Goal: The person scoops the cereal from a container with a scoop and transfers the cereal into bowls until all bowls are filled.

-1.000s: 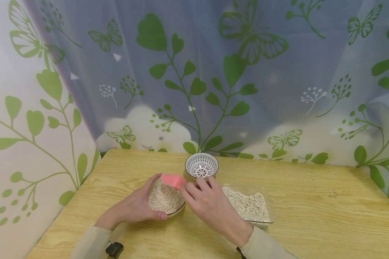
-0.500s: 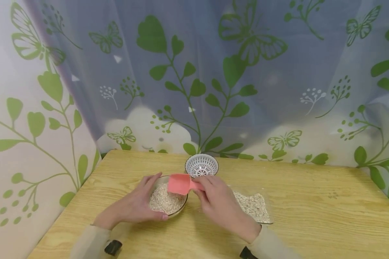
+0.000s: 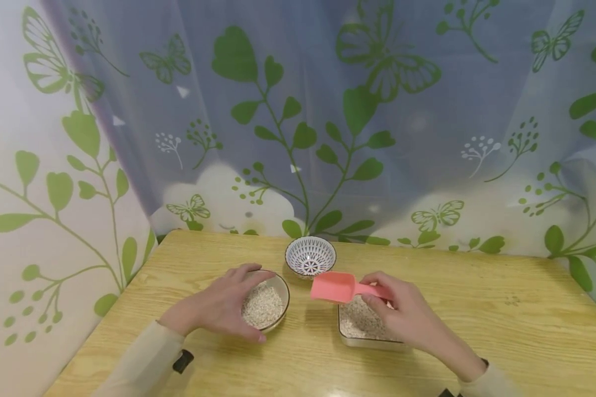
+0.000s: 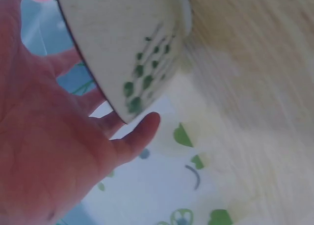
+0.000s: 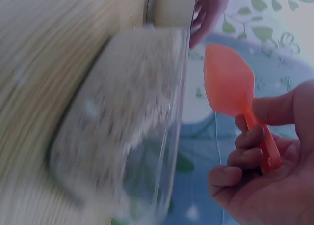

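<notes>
A blue-and-white curtain (image 3: 298,121) printed with green butterflies hangs behind a wood-grain table (image 3: 477,314), a pale leafy drape (image 3: 10,132) at left.

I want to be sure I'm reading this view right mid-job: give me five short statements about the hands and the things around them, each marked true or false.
1. The right hand grips the pink plastic scoop by its handle. True.
2. The left hand is at the round cream bowl with a dark rim. True.
3. That cream bowl has nothing in it. False: pale flakes lie inside.
4. A black-and-white patterned round bowl stands farther from the person than the cream one. True.
5. The scoop's blade is buried in the rectangular clear-walled container. False: the blade is in the air, apart from the container's flakes.
</notes>
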`<state>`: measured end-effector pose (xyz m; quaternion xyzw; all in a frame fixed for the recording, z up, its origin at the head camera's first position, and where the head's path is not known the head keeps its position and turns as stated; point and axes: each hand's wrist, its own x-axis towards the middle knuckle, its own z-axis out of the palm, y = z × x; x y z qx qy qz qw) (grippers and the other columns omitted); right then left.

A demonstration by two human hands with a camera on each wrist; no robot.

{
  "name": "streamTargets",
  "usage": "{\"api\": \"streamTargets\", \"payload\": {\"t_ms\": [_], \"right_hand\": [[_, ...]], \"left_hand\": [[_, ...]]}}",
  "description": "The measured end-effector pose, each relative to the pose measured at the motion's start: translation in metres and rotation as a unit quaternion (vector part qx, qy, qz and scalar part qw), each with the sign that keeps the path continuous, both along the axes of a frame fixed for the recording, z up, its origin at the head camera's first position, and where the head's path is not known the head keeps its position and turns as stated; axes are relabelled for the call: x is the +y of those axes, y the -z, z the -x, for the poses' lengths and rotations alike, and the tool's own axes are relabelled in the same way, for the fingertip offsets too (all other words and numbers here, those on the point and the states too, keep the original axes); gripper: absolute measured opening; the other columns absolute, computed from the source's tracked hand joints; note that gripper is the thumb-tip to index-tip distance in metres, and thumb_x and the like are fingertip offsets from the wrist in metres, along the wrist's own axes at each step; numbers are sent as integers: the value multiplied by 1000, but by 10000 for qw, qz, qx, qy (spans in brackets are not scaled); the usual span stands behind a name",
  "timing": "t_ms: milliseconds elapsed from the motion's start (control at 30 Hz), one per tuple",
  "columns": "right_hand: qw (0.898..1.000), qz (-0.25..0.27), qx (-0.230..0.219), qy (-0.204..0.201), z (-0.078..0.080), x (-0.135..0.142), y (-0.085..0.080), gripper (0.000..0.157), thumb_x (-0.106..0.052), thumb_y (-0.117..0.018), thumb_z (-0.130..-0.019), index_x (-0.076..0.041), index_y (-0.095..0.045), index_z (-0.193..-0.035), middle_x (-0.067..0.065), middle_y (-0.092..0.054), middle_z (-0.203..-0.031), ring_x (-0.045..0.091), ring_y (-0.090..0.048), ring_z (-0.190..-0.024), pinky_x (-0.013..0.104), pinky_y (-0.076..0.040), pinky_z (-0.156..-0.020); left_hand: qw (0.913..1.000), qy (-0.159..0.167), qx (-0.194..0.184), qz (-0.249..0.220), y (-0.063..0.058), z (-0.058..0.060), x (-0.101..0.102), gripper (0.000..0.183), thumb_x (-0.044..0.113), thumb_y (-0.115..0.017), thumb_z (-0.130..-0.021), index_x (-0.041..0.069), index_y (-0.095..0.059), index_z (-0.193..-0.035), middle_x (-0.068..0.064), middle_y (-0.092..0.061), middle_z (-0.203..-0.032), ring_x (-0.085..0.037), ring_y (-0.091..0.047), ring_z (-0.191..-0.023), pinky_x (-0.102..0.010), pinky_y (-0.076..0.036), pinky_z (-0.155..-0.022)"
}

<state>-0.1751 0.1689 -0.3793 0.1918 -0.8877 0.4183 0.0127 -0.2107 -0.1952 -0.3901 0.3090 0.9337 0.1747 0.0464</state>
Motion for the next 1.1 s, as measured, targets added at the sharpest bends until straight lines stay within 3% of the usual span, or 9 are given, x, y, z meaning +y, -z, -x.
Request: {"api": "streamTargets", "payload": {"t_ms": [300,500,667,833,1100], "right_hand": [[9996,-183,-152,125,-12,55,-2,15,-20,-66,-100,-16,-67,-115,2,-75,-91,2,-42,-55,23,-38,-50],[9986,-308,-150,-397,-13,68,5,15,-19,-66,-100,-14,-68,-114,1,-74,-92,0,-48,-61,23,-43,-56],[9968,-307,-217,-705,-12,68,12,14,-18,-66,-100,-17,-69,-114,-3,-74,-90,-1,-52,-64,22,-45,-58],[9954,-586,-279,-712,-8,71,13,16,-23,-65,-101,-16,-70,-115,-3,-76,-98,0,-56,-70,22,-46,-61],[9916,-1215,128,-413,-7,81,16,14,-27,-68,-98,-22,-71,-111,-5,-75,-105,-3,-59,-79,23,-49,-68]], "left_hand": [[9970,142,-323,693,-15,5,16,114,56,-90,-60,30,-37,-158,-20,-34,-156,-46,-44,-133,-71,-45,-98],[9940,38,-579,931,-23,6,23,108,46,-89,-62,31,-38,-157,-20,-33,-154,-48,-44,-131,-70,-49,-92],[9916,-88,-795,1021,-26,6,27,108,43,-88,-62,33,-37,-157,-20,-30,-157,-47,-41,-135,-72,-46,-95],[9921,-102,-710,1033,-25,7,30,106,39,-87,-60,32,-39,-155,-18,-37,-151,-44,-43,-131,-70,-48,-91],[9928,-316,-344,1101,-15,13,24,101,43,-85,-57,36,-44,-149,-16,-43,-145,-41,-47,-123,-62,-51,-83]]}}
